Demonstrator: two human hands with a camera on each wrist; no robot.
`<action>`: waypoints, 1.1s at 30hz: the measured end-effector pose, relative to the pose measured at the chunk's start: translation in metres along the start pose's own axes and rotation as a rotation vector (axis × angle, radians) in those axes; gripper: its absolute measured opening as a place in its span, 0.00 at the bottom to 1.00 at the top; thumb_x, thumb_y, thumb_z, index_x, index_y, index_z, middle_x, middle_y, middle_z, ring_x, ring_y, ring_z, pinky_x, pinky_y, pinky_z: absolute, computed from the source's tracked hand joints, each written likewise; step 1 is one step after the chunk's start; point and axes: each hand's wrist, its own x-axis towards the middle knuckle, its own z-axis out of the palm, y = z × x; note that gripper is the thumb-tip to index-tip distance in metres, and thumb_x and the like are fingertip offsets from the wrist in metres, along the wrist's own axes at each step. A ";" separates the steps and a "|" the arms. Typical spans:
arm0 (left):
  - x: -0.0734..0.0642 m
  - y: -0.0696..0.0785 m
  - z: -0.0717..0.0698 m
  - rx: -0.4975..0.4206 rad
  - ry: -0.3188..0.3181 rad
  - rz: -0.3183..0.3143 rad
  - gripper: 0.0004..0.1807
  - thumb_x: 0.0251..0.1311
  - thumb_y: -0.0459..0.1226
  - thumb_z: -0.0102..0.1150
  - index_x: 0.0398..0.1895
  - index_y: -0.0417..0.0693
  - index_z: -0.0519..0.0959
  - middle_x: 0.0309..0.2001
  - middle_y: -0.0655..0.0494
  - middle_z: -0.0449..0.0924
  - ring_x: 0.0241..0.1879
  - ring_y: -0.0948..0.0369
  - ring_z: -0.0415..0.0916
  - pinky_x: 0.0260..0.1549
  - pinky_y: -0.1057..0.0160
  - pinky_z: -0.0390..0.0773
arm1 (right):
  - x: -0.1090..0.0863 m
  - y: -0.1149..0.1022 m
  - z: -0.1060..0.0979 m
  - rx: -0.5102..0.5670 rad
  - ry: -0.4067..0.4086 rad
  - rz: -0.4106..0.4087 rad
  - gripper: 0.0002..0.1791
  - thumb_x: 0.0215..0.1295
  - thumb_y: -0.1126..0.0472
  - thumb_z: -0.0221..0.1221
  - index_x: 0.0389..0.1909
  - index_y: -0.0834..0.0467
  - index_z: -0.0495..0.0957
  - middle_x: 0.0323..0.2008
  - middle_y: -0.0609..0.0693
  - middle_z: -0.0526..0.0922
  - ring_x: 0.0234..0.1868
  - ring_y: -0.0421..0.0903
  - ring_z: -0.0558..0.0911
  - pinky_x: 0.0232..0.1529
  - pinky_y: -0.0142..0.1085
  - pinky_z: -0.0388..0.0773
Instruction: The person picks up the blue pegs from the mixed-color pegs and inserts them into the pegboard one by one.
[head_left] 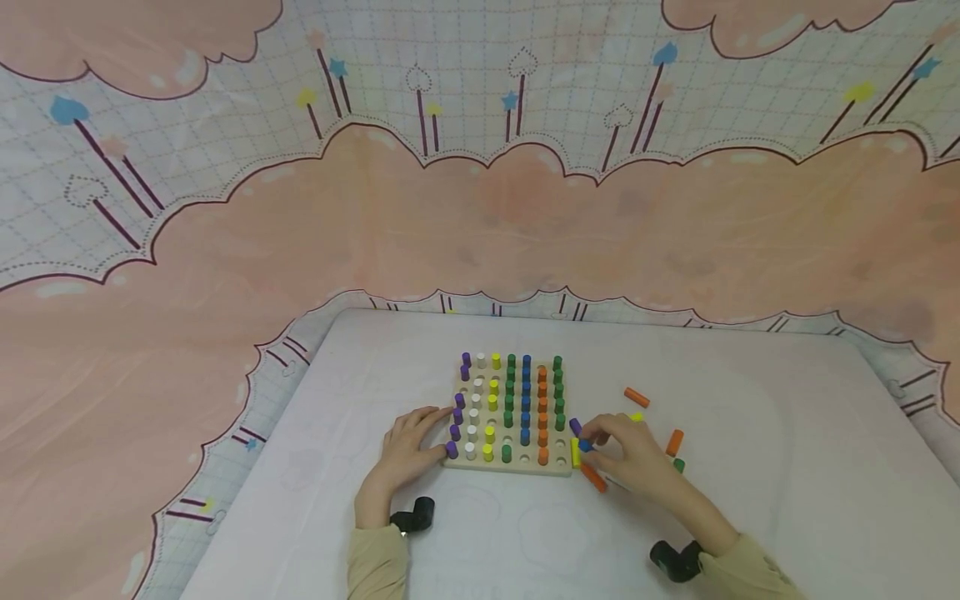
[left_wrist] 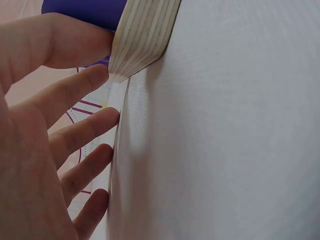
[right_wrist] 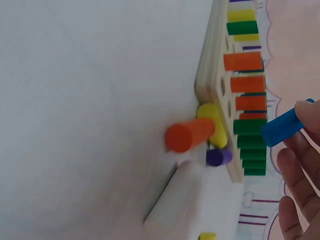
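Observation:
A wooden peg board [head_left: 510,469] stands on the table, with columns of purple, white, yellow, green, blue and orange pegs and some bare holes. At its left side is my left hand [head_left: 408,446]. The left thumb [left_wrist: 80,42] touches the board's corner by a purple peg [left_wrist: 85,11], while the other fingers are spread. Just right of the board, my right hand [head_left: 633,454] pinches a blue peg [right_wrist: 285,131] between thumb and fingers, raised above the loose pegs. In the right wrist view the blue peg is tilted and overlaps the green pegs [right_wrist: 250,126].
Along the board's right edge lie a yellow peg [head_left: 576,452], a purple peg [head_left: 575,427] and an orange peg [head_left: 593,477]. A white peg [right_wrist: 175,200] lies nearby. Farther right are more loose pegs, including an orange one [head_left: 637,397] and a green one [head_left: 678,465].

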 end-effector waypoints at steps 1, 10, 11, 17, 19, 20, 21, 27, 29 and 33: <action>0.000 0.000 0.000 0.000 -0.003 -0.003 0.34 0.51 0.39 0.55 0.66 0.59 0.70 0.69 0.49 0.64 0.68 0.45 0.54 0.63 0.37 0.55 | 0.002 -0.002 0.002 0.008 0.000 -0.004 0.12 0.55 0.66 0.65 0.40 0.53 0.80 0.36 0.40 0.82 0.40 0.40 0.75 0.43 0.33 0.75; 0.000 0.001 -0.001 -0.004 -0.006 -0.001 0.33 0.51 0.38 0.55 0.66 0.59 0.70 0.69 0.49 0.64 0.68 0.45 0.55 0.63 0.37 0.55 | 0.014 -0.018 0.014 0.098 0.012 -0.060 0.11 0.55 0.66 0.66 0.40 0.56 0.80 0.33 0.41 0.81 0.38 0.48 0.76 0.42 0.39 0.71; -0.001 0.001 -0.001 -0.004 -0.006 0.000 0.33 0.51 0.38 0.55 0.66 0.59 0.70 0.68 0.49 0.64 0.68 0.45 0.55 0.63 0.37 0.55 | 0.015 -0.020 0.015 0.102 0.013 -0.052 0.11 0.54 0.66 0.66 0.40 0.56 0.80 0.33 0.41 0.81 0.37 0.47 0.76 0.42 0.39 0.70; -0.001 0.002 -0.001 -0.004 0.000 0.001 0.33 0.50 0.38 0.55 0.66 0.59 0.70 0.68 0.50 0.65 0.68 0.45 0.55 0.63 0.37 0.56 | 0.020 -0.029 0.023 0.135 -0.010 -0.012 0.12 0.56 0.64 0.65 0.42 0.54 0.80 0.35 0.41 0.81 0.40 0.44 0.75 0.43 0.40 0.72; -0.001 0.001 -0.001 -0.003 0.000 -0.001 0.33 0.51 0.38 0.55 0.66 0.59 0.70 0.68 0.50 0.65 0.68 0.45 0.55 0.63 0.37 0.56 | 0.022 -0.031 0.026 0.156 -0.011 -0.012 0.11 0.57 0.65 0.64 0.42 0.55 0.80 0.35 0.41 0.81 0.40 0.44 0.75 0.44 0.41 0.72; 0.000 0.001 -0.001 -0.001 0.000 -0.001 0.33 0.51 0.38 0.55 0.66 0.59 0.70 0.68 0.50 0.65 0.68 0.45 0.55 0.63 0.37 0.56 | 0.023 -0.032 0.027 0.161 -0.011 -0.013 0.11 0.57 0.65 0.64 0.42 0.54 0.79 0.35 0.41 0.81 0.40 0.44 0.76 0.45 0.41 0.71; 0.000 0.001 -0.001 0.000 -0.001 0.000 0.33 0.51 0.38 0.55 0.66 0.59 0.70 0.68 0.49 0.65 0.68 0.45 0.55 0.63 0.37 0.56 | 0.024 -0.033 0.029 0.176 -0.010 -0.017 0.11 0.57 0.65 0.63 0.41 0.54 0.79 0.35 0.41 0.81 0.41 0.44 0.76 0.46 0.41 0.71; 0.000 0.000 -0.001 0.000 -0.001 0.005 0.33 0.51 0.38 0.55 0.66 0.59 0.70 0.68 0.49 0.64 0.68 0.45 0.55 0.63 0.36 0.55 | 0.028 -0.035 0.038 0.247 -0.016 -0.062 0.10 0.57 0.68 0.62 0.40 0.54 0.78 0.33 0.44 0.80 0.40 0.47 0.76 0.46 0.37 0.72; 0.000 0.000 0.000 -0.003 -0.001 0.007 0.33 0.51 0.38 0.55 0.66 0.59 0.70 0.68 0.49 0.64 0.68 0.45 0.54 0.64 0.36 0.55 | 0.028 -0.035 0.041 0.254 -0.019 -0.063 0.10 0.57 0.68 0.62 0.40 0.55 0.78 0.33 0.45 0.80 0.39 0.48 0.76 0.44 0.35 0.73; 0.000 -0.001 0.000 0.004 0.003 0.010 0.33 0.51 0.38 0.55 0.66 0.59 0.70 0.68 0.49 0.64 0.68 0.45 0.55 0.64 0.36 0.55 | 0.028 -0.035 0.046 0.249 -0.024 -0.013 0.11 0.56 0.68 0.63 0.39 0.53 0.79 0.34 0.44 0.79 0.40 0.49 0.76 0.45 0.34 0.69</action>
